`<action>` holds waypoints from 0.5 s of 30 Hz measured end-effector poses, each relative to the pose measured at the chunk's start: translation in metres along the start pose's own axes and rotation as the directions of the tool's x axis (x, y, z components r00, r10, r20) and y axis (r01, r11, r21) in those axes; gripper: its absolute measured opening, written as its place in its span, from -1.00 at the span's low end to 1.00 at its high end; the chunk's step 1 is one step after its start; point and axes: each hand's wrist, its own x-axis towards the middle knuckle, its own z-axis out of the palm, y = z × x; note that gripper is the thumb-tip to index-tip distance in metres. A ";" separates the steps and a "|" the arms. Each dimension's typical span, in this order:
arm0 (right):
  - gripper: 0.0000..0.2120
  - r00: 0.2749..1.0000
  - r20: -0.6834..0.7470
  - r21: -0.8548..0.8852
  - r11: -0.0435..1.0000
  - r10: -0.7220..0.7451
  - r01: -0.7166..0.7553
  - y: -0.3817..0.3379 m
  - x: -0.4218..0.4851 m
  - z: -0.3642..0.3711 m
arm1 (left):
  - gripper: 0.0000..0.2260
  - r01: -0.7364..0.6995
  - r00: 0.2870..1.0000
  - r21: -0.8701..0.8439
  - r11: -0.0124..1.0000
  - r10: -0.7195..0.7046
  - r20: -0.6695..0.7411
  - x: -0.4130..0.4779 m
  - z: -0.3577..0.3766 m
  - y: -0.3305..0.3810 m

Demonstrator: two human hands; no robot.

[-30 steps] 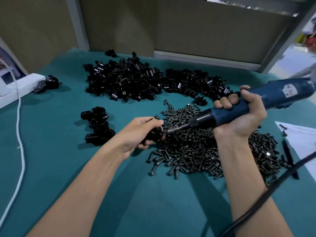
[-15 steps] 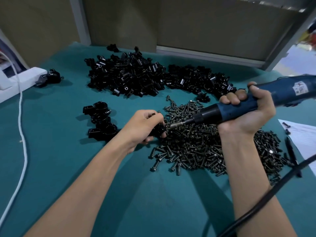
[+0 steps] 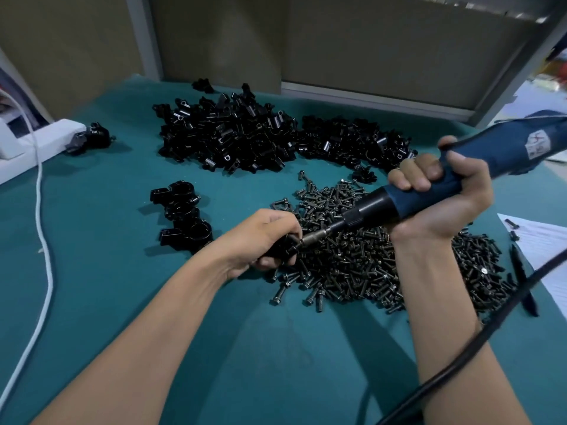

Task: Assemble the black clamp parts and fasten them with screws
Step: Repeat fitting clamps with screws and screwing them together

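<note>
We keep the electric screwdriver (image 3: 429, 191), gripped in right hand (image 3: 441, 200), square to the clamp (image 3: 280, 250) clenched in left hand (image 3: 260, 237).

Teal mat (image 3: 92, 271) covers the bench. White cord (image 3: 43, 228) snakes down its left side, past a white box (image 3: 40, 142) at the far left. Paper (image 3: 549, 250) at right edge, black pen (image 3: 523, 277) beside it.
</note>
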 end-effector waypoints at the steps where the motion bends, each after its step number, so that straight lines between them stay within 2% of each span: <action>1: -0.84 0.999 0.032 0.003 1.000 0.004 -0.004 -0.002 0.000 0.002 | -0.81 0.001 1.000 -0.014 1.000 -0.001 0.006 0.000 0.002 0.000; 9: -0.83 0.984 0.172 -0.064 0.997 0.049 -0.038 -0.005 0.001 0.005 | -0.80 0.026 0.999 0.019 0.999 -0.026 -0.025 0.000 0.006 0.000; 13: -0.84 0.992 0.115 -0.063 0.997 0.060 -0.053 -0.005 0.002 0.002 | -0.81 -0.040 0.992 0.021 0.999 0.043 -0.117 0.001 0.005 0.001; 15: -0.85 0.996 0.064 -0.044 0.997 0.069 -0.066 -0.003 0.001 0.001 | -0.81 -0.054 0.991 0.038 0.998 0.058 -0.117 0.000 0.005 0.001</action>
